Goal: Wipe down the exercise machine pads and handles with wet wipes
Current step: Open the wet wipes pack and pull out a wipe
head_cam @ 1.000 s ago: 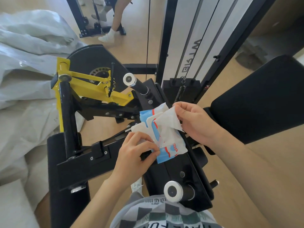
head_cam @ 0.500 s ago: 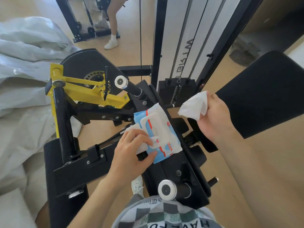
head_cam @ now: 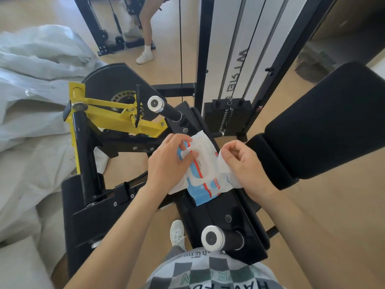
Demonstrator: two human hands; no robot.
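Observation:
A blue and white pack of wet wipes (head_cam: 203, 174) lies on the black frame of the exercise machine (head_cam: 218, 211). My left hand (head_cam: 166, 163) presses on the pack's white lid from the left. My right hand (head_cam: 243, 163) sits just right of the pack with its fingers closed around a white wet wipe (head_cam: 226, 174). A large black back pad (head_cam: 327, 122) rises to the right. Two chrome-capped black handles stick out, one far (head_cam: 158, 105) and one near (head_cam: 216, 238).
A yellow lever arm (head_cam: 112, 115) and a black cam disc (head_cam: 112, 84) are to the left. Grey plastic sheeting (head_cam: 31, 101) covers the floor on the left. The weight stack (head_cam: 229, 115) and white shroud stand behind. Another person's legs (head_cam: 145, 34) show at the back. My white shoe (head_cam: 177, 232) is below.
My right hand pulled the wipe out and up to the right, then came back down beside the pack. My left hand shifted onto the pack's lid.

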